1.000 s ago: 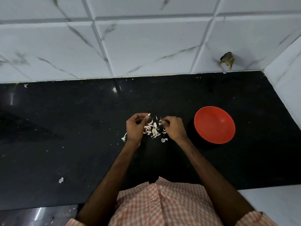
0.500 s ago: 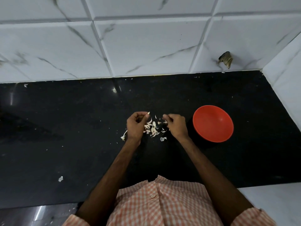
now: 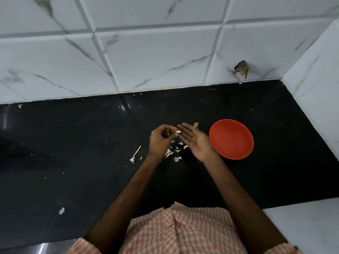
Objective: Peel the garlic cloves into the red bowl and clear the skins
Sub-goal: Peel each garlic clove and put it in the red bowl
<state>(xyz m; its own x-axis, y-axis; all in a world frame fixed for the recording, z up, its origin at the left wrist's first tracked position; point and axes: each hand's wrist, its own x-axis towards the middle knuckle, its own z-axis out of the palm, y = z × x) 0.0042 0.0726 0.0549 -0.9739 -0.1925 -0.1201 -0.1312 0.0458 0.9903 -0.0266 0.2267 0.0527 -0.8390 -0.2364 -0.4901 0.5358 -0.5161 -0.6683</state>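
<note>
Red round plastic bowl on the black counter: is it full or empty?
Empty: the red round plastic bowl shows only bare red inside. The pale garlic piece in view is pinched by the left hand.

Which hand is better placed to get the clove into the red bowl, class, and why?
Probably the right hand: it lies open, palm up, between the garlic clove and the red bowl. The left hand pinches the clove but would have to reach past it.
</note>
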